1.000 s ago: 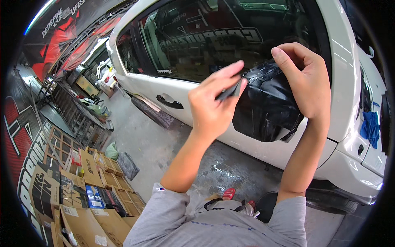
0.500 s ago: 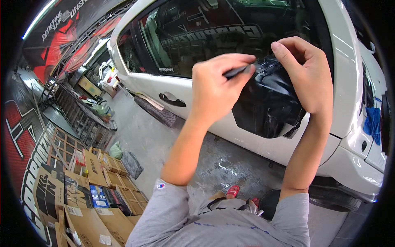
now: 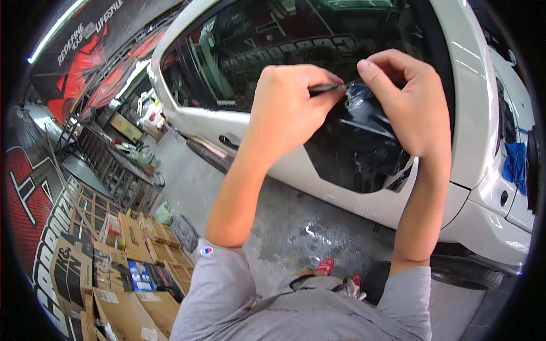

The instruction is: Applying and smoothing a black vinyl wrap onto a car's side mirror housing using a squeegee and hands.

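My left hand (image 3: 287,108) is closed around a slim, dark, pen-shaped tool (image 3: 324,88); the tool's exact kind is unclear. Its tip points right, at the upper edge of a glossy black film (image 3: 364,133). That film is creased at the top and spreads over what looks like the side mirror of a white car, beside the front door. To the right, my right hand (image 3: 412,102) overlaps the film, thumb and fingers curled together at its top edge. Whatever is pinched between those fingertips cannot be made out.
The white car's body (image 3: 335,193) runs across the view, with dark side windows (image 3: 250,62) behind my hands. A blue cloth (image 3: 515,165) hangs at the car's right end. Cardboard boxes (image 3: 136,307) are stacked at lower left. A black round object (image 3: 375,281) stands near my feet.
Both hands, the tool and the film appear slightly further left in the view. The tool now lies flatter, and its tip remains close to the film's upper edge.
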Tool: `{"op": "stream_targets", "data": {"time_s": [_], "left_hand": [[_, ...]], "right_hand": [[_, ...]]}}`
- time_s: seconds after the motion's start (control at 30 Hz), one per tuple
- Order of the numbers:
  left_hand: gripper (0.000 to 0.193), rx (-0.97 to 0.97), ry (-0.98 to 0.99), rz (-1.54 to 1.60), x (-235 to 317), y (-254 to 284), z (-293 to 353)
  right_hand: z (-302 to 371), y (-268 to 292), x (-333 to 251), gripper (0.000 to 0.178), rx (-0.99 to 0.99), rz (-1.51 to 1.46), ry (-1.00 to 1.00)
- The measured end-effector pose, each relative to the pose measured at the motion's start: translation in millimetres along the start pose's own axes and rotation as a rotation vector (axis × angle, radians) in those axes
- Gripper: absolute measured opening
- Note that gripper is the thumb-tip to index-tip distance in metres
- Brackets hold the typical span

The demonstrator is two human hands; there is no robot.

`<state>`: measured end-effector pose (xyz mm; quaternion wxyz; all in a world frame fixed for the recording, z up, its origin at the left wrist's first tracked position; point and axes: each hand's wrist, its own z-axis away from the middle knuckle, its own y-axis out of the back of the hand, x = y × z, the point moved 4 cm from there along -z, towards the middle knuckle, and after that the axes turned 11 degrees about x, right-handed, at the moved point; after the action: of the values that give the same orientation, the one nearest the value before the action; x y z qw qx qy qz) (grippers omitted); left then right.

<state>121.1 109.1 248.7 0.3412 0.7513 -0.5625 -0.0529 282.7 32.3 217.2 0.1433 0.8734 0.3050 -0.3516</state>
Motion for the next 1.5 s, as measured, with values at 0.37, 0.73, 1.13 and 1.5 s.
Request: {"op": "stream_targets", "data": {"time_s": [0.37, 0.73, 1.13, 1.5], "left_hand": [[0.014, 0.219, 0.031, 0.15, -16, 11, 45], [0.018, 0.47, 0.246, 0.377, -32, 4, 81], [0.014, 0.853, 0.113, 0.28, -47, -39, 126], [0.013, 0.93, 0.045, 0.272, -42, -43, 126]], "right_hand": [[-1, 6, 5, 0.032, 0.032, -0.057, 0.0], [-2, 1, 1, 0.031, 0.042, -0.009, -0.011], [-4, 3, 5, 0.032, 0.029, 0.044, -0.02], [-6, 9, 4, 0.028, -0.005, 0.078, -0.011]]}}
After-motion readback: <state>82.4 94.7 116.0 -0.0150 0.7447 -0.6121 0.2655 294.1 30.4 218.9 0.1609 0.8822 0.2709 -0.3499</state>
